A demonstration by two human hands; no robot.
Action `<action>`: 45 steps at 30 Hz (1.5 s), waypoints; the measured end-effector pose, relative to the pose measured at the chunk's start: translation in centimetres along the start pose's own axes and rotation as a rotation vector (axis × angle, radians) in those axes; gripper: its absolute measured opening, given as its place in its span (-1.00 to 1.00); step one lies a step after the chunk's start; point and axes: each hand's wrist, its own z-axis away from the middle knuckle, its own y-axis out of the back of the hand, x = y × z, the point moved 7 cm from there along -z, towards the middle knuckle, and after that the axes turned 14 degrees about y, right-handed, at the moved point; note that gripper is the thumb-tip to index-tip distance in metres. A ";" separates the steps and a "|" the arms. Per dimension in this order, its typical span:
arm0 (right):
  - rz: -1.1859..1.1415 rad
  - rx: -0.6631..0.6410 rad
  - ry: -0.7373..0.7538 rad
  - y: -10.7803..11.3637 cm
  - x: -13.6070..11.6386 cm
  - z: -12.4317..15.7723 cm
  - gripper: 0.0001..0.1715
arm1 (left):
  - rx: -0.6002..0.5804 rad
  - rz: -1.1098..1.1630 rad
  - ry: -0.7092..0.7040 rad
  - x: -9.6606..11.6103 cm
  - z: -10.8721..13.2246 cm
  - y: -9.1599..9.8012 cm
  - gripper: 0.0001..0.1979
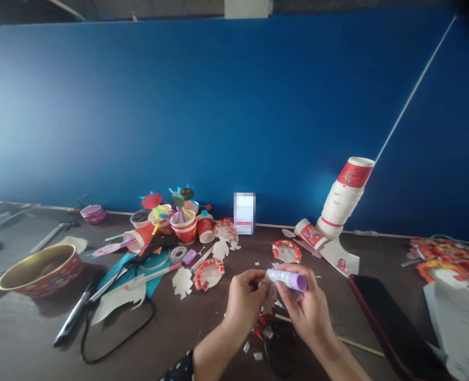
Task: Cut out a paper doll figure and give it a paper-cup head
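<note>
Head view: your right hand [307,309] is curled shut around a white glue stick with a purple cap [285,279], held level just above the dark brown table [28,338]. Your left hand [244,299] has its fingers drawn together, pinching at the stick's white end; you cannot tell whether a paper scrap sits there. Just beyond lies a red-fringed white paper plate piece [208,274]. A black phone [388,323] lies to the right, and a leaning stack of red-and-white paper cups [347,196] rests against the blue wall [234,106].
</note>
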 end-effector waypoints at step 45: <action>0.156 -0.295 -0.136 -0.8 3.8 0.4 -0.72 | 0.107 -0.014 0.000 0.3 -0.1 1.0 -0.88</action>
